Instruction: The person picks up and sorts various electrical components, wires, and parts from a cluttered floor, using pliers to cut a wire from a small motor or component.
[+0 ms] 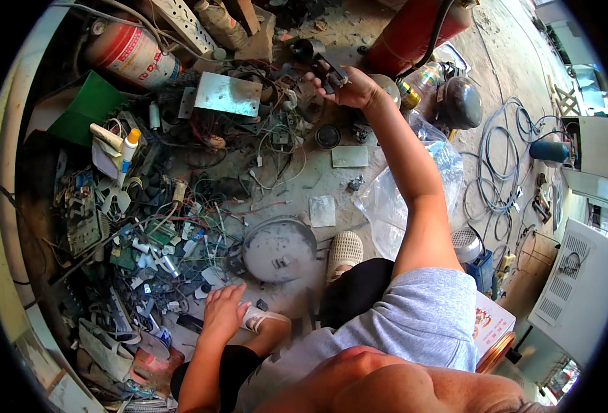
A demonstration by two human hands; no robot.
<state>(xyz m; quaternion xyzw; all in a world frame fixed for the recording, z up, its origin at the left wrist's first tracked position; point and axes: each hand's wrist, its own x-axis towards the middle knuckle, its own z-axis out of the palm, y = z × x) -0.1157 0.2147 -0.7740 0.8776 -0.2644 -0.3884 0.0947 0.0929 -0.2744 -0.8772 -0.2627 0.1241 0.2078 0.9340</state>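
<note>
The right hand [349, 86], arm fully extended, pinches a small dark metal part [331, 69] between its fingers above the far edge of the concrete floor [331, 182], near a red cylinder [414, 31]. The part looks rigid, compact and fairly heavy for its size; its angular body suits a firm pinch across the flat sides. The left hand [223, 311] rests with fingers spread and empty on the floor, beside scattered circuit scrap [139, 241] and close to a round grey lid [278, 249].

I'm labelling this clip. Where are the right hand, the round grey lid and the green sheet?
right hand [349, 86], head view, back of the hand
round grey lid [278, 249], head view, top face
green sheet [91, 103], head view, flat middle
</note>
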